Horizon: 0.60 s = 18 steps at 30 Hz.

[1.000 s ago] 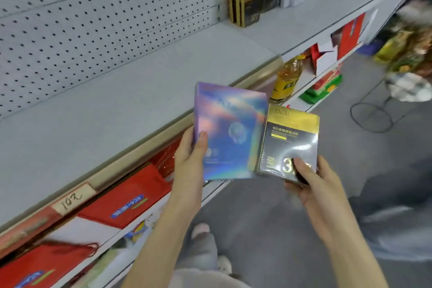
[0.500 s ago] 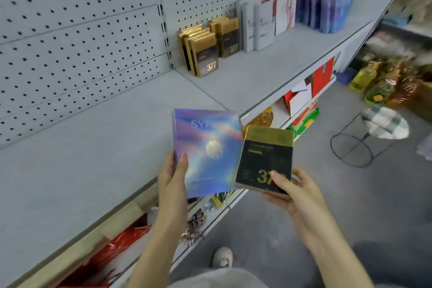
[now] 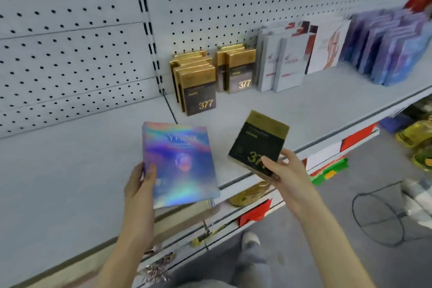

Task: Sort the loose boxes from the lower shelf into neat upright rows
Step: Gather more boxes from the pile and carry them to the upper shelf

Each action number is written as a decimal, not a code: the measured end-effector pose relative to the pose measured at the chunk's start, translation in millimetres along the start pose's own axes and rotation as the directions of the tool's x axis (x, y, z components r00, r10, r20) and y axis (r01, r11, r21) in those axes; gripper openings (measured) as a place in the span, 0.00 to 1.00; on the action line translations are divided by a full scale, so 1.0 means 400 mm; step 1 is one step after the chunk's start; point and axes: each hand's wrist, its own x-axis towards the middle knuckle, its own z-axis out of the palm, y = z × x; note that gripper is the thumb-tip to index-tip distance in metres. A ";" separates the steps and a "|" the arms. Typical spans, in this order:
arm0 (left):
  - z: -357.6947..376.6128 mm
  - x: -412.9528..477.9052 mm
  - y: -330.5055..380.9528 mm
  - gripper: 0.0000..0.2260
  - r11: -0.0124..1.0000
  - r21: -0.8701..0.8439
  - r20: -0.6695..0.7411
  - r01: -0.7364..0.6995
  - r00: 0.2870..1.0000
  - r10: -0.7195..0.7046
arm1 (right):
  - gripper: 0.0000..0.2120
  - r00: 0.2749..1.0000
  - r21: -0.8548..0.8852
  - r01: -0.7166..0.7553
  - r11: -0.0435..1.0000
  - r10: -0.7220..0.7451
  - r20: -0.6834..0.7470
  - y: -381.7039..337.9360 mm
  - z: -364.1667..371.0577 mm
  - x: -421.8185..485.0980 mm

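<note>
My left hand (image 3: 140,182) grips a flat holographic purple box (image 3: 180,163) by its lower left edge, held over the grey shelf (image 3: 70,170). My right hand (image 3: 284,170) holds a black-and-gold box (image 3: 259,142) marked 377 by its lower corner, tilted, above the shelf's front edge. Against the pegboard stand upright rows: black-and-gold 377 boxes (image 3: 198,84), white boxes (image 3: 282,61) and purple boxes (image 3: 395,49) further right.
The pegboard wall (image 3: 81,42) backs the shelf. Below the shelf edge, a lower shelf holds red bags (image 3: 254,213), a gold packet (image 3: 250,194) and green packs (image 3: 329,170). A wire stool frame (image 3: 378,217) stands on the grey floor at right.
The view has swung up and right along the shelf, bringing the upright rows closer. Both hands have risen over the shelf; the two boxes have moved apart and the black-and-gold one has tilted.
</note>
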 end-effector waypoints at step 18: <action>0.221 0.049 -0.092 0.09 0.967 0.245 -0.340 0.062 0.940 0.025 | 0.26 0.859 -0.339 0.506 0.793 -0.431 0.276 -0.168 0.034 0.655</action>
